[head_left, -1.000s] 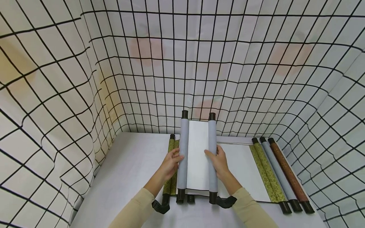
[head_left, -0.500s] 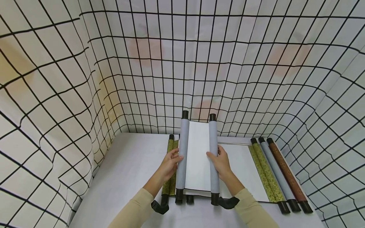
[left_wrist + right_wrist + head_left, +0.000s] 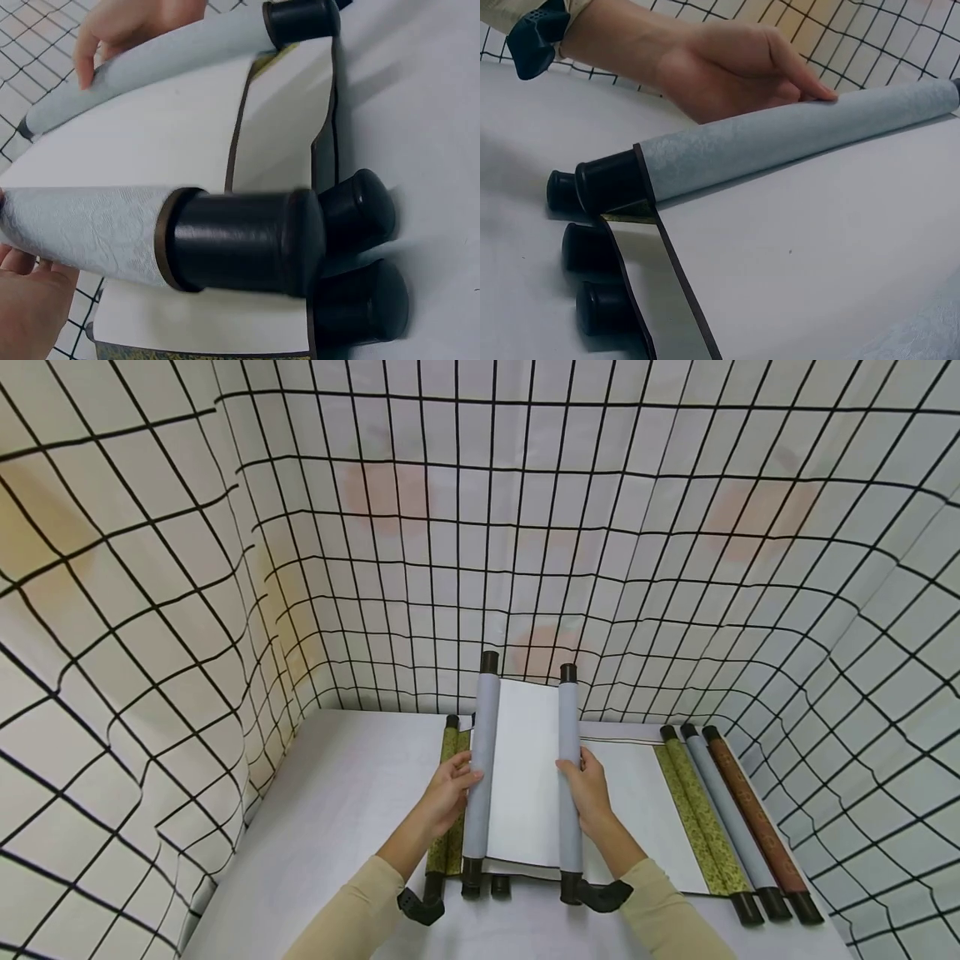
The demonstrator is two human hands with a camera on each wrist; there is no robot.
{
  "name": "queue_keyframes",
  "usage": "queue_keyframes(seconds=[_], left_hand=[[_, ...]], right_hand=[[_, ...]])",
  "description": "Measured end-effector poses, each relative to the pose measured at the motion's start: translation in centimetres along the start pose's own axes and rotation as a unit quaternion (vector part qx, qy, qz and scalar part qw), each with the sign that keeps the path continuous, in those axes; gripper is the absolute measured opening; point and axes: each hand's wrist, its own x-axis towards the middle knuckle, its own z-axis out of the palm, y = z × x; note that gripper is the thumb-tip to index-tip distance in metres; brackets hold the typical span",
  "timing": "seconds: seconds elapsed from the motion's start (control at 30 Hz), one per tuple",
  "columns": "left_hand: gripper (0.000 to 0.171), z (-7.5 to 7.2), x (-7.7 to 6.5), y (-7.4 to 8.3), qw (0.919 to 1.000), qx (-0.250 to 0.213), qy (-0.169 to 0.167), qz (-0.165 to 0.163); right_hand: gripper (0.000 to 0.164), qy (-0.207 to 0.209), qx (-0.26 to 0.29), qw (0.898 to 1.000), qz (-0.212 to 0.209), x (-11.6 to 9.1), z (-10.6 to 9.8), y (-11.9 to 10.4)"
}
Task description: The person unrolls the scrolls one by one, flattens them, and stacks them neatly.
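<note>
A hanging scroll with blue-grey rollers is partly unrolled, its white paper [image 3: 522, 777] showing between them. My left hand [image 3: 448, 789] holds the left roller [image 3: 483, 735], thumb on top, fingers beneath. My right hand [image 3: 591, 789] grips the right roller [image 3: 570, 835] the same way. In the left wrist view the near roller [image 3: 90, 229] ends in a black knob [image 3: 240, 240]. The right wrist view shows my left hand [image 3: 727, 71] behind the far roller [image 3: 795, 139]. Below lies an opened scroll with green patterned borders [image 3: 701, 810], its white sheet [image 3: 637, 810] partly covered.
A green patterned roller [image 3: 448, 760] lies left of the held scroll. At the right lie a rolled blue-grey scroll [image 3: 731, 814] and a brown one [image 3: 757, 814]. Another black knob [image 3: 500, 885] sticks out below. Black wire mesh [image 3: 420, 610] surrounds the white table [image 3: 352, 777].
My right hand has moved a little to the right with its roller, so a wider strip of white paper shows. My left hand and its roller have hardly moved.
</note>
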Motion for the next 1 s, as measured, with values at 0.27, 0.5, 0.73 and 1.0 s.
queue_keyframes(seconds=[0.27,0.5,0.73,1.0], left_hand=[[0.057,0.4,0.1,0.3,0.9999,-0.001,-0.011,0.001],[0.062,0.4,-0.1,0.5,0.9999,0.01,0.006,-0.001],[0.056,0.1,-0.5,0.5,0.9997,0.0,0.022,0.006],[0.06,0.4,-0.8,0.1,0.9997,-0.016,0.021,0.003]], right_hand=[[0.068,0.006,-0.048,0.999,-0.02,0.0,-0.6,0.2],[0.065,0.013,-0.058,0.998,-0.003,0.0,-1.6,0.0],[0.06,0.015,-0.036,0.999,0.014,0.0,-2.1,-0.8],[0.07,0.016,-0.058,0.998,-0.002,0.4,-2.3,-0.4]])
